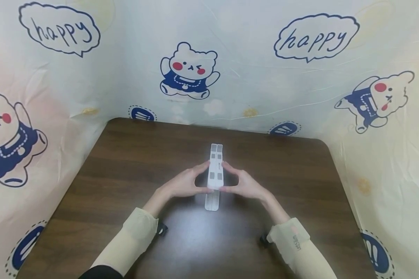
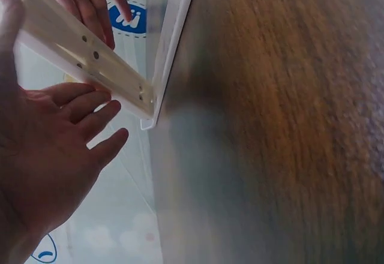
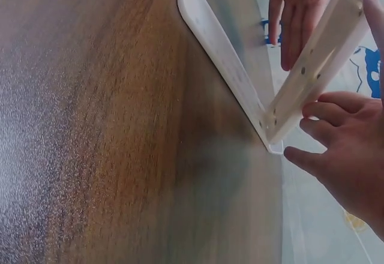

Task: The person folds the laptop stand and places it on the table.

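Observation:
A white folding stand (image 1: 215, 166) with small grey square pads is at the middle of the table, opened into a V. Its base (image 3: 217, 51) lies flat on the wood, while the upper panel (image 2: 84, 48) slants up from a hinge at the far end. My left hand (image 1: 186, 183) holds the panel's left side, thumb at the raised near end and fingers along the edge. Opposite it, my right hand (image 1: 247, 184) grips the right side in the same way. The panel hides much of the base in the head view.
The dark wooden table (image 1: 132, 155) has rounded far corners. A pale curtain (image 1: 244, 77) printed with bears and "happy" bubbles surrounds it at the back and both sides. Dark wrist cameras (image 1: 162, 229) are strapped below both light sleeves (image 1: 136, 236).

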`<state>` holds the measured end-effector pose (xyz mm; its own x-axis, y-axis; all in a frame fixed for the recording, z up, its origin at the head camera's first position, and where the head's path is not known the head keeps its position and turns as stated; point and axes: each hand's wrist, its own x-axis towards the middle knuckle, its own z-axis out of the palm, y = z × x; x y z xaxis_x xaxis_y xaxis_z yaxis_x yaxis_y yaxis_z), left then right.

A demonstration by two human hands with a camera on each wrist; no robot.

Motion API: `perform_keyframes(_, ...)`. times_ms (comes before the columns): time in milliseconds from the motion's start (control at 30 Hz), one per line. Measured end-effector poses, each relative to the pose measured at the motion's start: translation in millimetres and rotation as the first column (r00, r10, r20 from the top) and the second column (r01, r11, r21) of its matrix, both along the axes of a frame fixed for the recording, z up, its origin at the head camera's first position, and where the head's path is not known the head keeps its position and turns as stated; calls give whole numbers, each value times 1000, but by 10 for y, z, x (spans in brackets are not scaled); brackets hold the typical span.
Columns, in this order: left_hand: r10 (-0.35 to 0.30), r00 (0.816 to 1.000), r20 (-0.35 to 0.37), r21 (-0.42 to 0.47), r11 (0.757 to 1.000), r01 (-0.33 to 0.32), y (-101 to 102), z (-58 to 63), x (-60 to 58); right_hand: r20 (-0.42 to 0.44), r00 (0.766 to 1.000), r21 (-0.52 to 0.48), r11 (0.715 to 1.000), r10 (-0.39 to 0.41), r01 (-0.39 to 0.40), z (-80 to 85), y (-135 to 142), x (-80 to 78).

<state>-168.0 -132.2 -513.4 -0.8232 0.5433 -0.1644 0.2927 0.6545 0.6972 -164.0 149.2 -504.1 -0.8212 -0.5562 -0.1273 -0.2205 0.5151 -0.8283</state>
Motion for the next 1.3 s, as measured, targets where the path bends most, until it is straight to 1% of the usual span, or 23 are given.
perform_keyframes(167, 1, 999, 46, 15, 1000, -2, -21, -19, 13, -2, 1000, 5, 1000, -29, 29, -15, -20, 7)
perform_keyframes(300, -1, 998, 57, 35, 999, -2, -17, -24, 16, -9, 998, 26, 997, -66, 66, -43, -53, 17)
perform_keyframes(467, 10, 999, 52, 34, 999, -12, -9, -45, 9, -8, 992, 56, 990, -128, 128, -81, -101, 55)
perform_keyframes(633, 1, 999, 46, 37, 999, -2, -3, -51, 12, 11, 985, 67, 983, -169, 168, -105, -115, 69)
perform_keyframes(800, -26, 999, 32, 41, 999, 25, -14, -34, 8, 5, 985, 80, 982, -170, 169, -116, -110, 48)
perform_keyframes(867, -43, 999, 21, 41, 998, 42, -13, -37, 3, -3, 988, 81, 985, -156, 156, -137, -88, 39)
perform_keyframes(1000, -56, 998, 1, 36, 998, 56, -10, -61, 6, -10, 992, 68, 990, -124, 124, -195, -28, 20)
perform_keyframes(1167, -47, 999, -11, 21, 999, 47, 29, -89, 32, -8, 995, 56, 994, -96, 97, -255, 40, 9)
perform_keyframes(1300, -39, 999, -6, 13, 999, 39, 71, -111, 61, 0, 996, 59, 994, -87, 87, -275, 72, 21)
